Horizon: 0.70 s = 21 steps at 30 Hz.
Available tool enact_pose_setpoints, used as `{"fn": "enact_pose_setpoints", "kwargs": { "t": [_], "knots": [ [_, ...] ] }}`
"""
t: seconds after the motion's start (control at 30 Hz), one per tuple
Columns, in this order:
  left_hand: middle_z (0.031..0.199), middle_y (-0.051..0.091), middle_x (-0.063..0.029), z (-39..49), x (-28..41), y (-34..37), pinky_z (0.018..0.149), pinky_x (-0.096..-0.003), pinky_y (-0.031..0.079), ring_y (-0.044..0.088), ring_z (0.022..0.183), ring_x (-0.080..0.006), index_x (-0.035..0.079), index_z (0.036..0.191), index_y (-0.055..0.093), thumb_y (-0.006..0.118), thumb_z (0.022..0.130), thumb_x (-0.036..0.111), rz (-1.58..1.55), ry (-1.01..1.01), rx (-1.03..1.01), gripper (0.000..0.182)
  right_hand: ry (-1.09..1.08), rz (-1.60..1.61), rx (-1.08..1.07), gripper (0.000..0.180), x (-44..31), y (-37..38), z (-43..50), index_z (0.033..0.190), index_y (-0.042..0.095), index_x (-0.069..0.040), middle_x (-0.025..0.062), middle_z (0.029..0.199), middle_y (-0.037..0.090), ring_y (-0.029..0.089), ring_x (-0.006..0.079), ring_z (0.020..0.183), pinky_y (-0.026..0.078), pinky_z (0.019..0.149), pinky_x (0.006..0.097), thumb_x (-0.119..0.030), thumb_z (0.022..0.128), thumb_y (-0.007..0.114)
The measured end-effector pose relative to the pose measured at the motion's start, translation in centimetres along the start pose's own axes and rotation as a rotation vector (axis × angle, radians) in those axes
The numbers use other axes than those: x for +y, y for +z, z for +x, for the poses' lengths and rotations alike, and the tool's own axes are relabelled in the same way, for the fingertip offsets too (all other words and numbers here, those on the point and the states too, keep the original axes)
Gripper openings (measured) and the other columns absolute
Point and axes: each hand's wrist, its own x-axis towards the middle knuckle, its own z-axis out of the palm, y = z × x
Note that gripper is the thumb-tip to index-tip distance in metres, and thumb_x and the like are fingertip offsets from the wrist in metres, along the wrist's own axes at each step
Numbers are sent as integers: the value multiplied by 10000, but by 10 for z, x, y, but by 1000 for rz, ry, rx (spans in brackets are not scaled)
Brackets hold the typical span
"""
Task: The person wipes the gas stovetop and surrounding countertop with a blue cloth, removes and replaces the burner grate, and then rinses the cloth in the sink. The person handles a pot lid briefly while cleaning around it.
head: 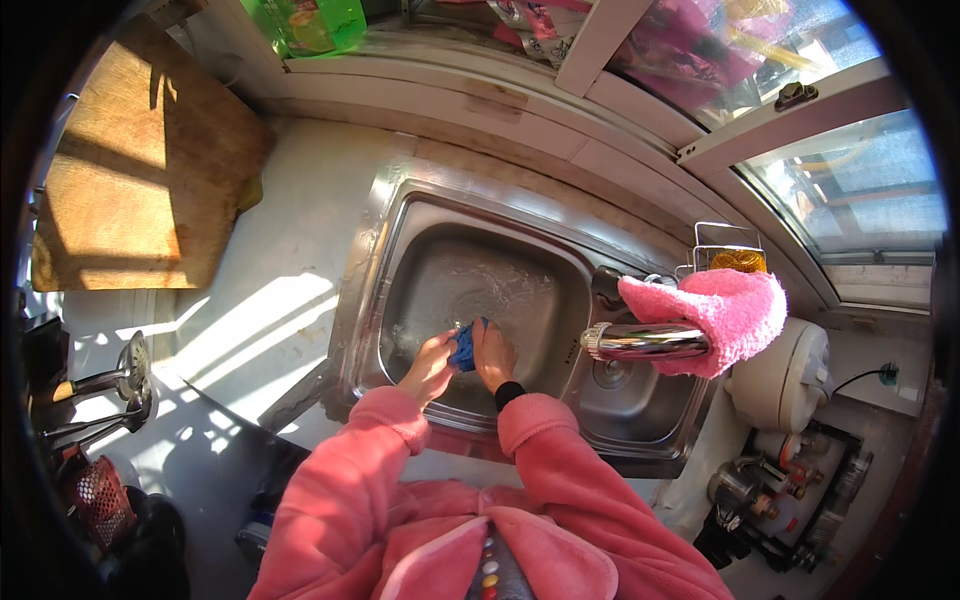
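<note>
Both of my hands are over the larger basin of a stainless steel sink (540, 300), gripping a bunched blue cloth (466, 346) between them. My left hand (433, 364) has the cloth's left side, and my right hand (495, 354) closes over its right side. A black band circles my right wrist. Shallow water (495, 289) ripples on the basin floor beyond my fingers. To the right, a chrome faucet (645, 341) reaches over the divider, with a fluffy pink cloth (739, 319) draped on it.
A wooden cutting board (142, 172) stands at the far left, above ladles (135, 367) and a red mesh holder (103, 499). Right of the sink are a rice cooker (776, 375) and a rack of jars (802, 487). A wire holder (727, 236) with a scrubber stands by the window frame.
</note>
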Motion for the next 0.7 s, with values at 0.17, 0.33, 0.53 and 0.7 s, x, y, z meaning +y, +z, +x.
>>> {"fn": "enact_pose_setpoints", "kwargs": {
  "t": [0.17,0.33,0.53,0.7],
  "knots": [
    [1359,497,-115,-11,19,21,944,-462,448,531,1179,-222,50,1513,251,642,957,246,140,-105,63,708,102,70,222,471,38,3,28,1139,574,-18,243,1016,697,639,492,973,484,854,552,-455,1005,459],
    [1367,511,-108,9,14,2,899,-546,467,558,1171,-293,229,1465,299,612,965,389,135,-180,141,611,88,515,84,423,78,56,32,1158,578,-13,110,914,667,645,268,799,523,690,399,-391,969,601],
    [1028,677,-109,37,-4,-51,609,-421,527,652,734,-288,139,1073,582,528,976,514,-172,-297,63,391,69,854,-543,355,-33,-6,-35,1141,631,-47,-16,899,637,579,117,722,461,600,257,-358,973,598],
    [1103,691,-112,-17,23,7,907,-377,542,666,1026,-243,52,1195,644,578,971,392,-71,-68,9,412,-495,33,-59,349,-44,-6,-54,987,698,-80,145,810,689,675,289,702,537,665,404,-402,975,563]
  ]
}}
